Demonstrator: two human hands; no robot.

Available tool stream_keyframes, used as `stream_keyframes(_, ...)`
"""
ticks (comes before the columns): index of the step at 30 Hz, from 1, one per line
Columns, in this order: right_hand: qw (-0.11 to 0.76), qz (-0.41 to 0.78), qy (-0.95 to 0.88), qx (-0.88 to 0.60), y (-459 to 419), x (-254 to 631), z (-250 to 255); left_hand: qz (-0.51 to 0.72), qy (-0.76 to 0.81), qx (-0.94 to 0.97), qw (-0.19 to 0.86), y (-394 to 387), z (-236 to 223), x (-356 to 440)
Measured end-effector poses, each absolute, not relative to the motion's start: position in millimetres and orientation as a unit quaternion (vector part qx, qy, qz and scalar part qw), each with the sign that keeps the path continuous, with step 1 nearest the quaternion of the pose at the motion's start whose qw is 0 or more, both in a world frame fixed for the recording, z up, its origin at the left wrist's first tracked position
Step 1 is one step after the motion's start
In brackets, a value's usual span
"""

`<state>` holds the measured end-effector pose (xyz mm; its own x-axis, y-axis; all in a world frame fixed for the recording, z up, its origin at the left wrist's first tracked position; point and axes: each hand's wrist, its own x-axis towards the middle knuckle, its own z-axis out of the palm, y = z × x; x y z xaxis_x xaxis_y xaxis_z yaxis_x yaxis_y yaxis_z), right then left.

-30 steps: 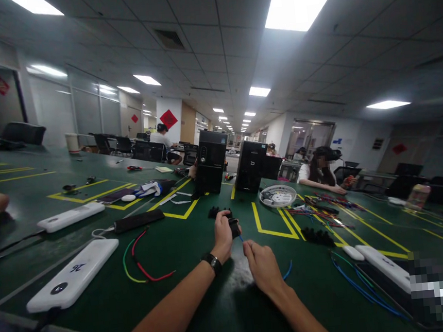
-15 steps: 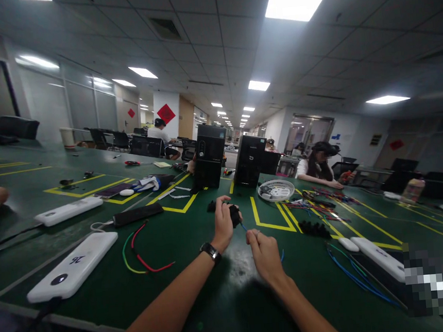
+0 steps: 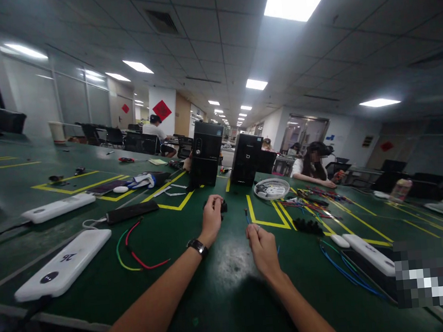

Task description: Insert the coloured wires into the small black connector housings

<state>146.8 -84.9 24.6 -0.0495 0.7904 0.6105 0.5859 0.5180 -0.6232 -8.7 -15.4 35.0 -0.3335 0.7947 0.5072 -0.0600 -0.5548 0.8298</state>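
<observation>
- Left hand [image 3: 210, 219]: fingers curl at a black part [image 3: 224, 206]; I cannot tell whether the grip closes on it.
- Right hand [image 3: 262, 242]: grip closed on a blue wire [image 3: 246, 216], its end poking up.
- Bench [image 3: 232, 289] surface separates the hands; its near edge runs beneath the forearms.
- White basket [image 3: 272, 189] lies beyond the right hand.

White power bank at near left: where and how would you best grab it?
I'd grip the white power bank across its long sides, near the middle, from above. It lies flat, longer than wide, and a black cable leaves its near end.
</observation>
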Motion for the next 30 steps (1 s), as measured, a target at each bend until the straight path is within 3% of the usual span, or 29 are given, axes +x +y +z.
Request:
stream_keyframes(5,0.516,0.064,-0.701,-0.488,-84,151,26,0.644,0.342,0.633,0.261,-37,45,3)
stream_keyframes(16,0.441,-0.045,-0.739,-0.508,-86,152,28,0.661,0.328,0.597,0.315,-52,46,26)
stream_keyframes(30,0.339,-0.172,-0.760,-0.527,-84,156,25,0.630,0.369,0.666,0.153,-53,45,23)
